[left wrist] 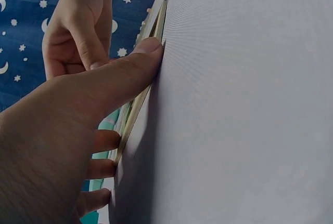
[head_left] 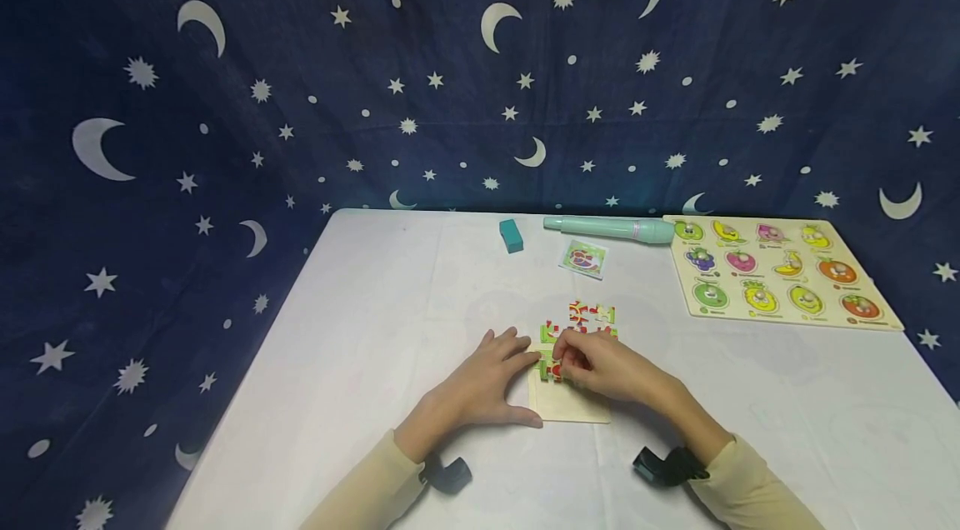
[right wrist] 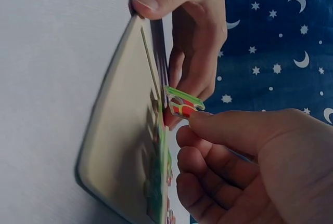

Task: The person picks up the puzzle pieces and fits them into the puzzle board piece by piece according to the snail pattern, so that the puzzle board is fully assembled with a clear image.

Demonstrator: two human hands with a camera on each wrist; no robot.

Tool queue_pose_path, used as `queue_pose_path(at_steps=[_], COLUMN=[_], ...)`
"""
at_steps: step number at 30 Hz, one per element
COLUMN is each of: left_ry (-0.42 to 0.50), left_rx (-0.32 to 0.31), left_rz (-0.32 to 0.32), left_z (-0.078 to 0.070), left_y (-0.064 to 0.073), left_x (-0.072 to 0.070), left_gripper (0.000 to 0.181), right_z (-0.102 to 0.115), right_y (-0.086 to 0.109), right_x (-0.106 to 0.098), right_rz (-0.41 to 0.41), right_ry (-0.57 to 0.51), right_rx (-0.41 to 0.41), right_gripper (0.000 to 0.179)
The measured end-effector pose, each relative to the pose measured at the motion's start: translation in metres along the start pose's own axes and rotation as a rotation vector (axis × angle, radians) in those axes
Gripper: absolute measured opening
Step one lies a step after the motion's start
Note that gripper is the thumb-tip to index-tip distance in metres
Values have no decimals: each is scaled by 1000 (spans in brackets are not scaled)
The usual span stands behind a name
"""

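One piece (right wrist: 183, 103) is pinched in the right hand (head_left: 609, 367), tilted, over the left side of the board (head_left: 573, 407). It sticks out toward the left hand (head_left: 486, 380), whose loose fingers touch the board's left edge.

Pcs (head_left: 550, 371) on & prob. behind tray (head_left: 572, 407), fruit board (head_left: 765, 252) R.

I'm seeing small green-edged puzzle piece (right wrist: 183, 104) showing red and yellow print; plain pale square wooden tray (head_left: 572, 407); navy cloth backdrop (head_left: 450, 142) wearing white moons, stars, dots.
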State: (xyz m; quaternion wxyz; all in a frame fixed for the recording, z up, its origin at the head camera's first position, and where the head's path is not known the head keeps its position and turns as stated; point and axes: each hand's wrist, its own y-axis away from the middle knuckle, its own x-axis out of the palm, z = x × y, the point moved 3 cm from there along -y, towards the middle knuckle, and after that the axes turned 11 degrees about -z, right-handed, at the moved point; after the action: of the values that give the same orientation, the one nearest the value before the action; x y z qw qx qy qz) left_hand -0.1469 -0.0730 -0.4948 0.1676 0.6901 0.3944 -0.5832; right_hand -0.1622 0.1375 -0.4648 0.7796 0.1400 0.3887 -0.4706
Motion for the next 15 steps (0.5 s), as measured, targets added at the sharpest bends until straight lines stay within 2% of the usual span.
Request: queue_pose_path(at_steps=[7, 15], left_ry=[-4, 6], left_rx=[4, -3], left_rz=[-8, -4], left_z=[1, 1], left_y=[0, 1], left_x=[0, 1], left_gripper=[90, 90], right_z=[-1, -4], right_y=[1, 2], right_x=[8, 15], right_rz=[20, 12], right_ry=[-18, 24], right_rx=[-41, -6], right_gripper=[14, 10])
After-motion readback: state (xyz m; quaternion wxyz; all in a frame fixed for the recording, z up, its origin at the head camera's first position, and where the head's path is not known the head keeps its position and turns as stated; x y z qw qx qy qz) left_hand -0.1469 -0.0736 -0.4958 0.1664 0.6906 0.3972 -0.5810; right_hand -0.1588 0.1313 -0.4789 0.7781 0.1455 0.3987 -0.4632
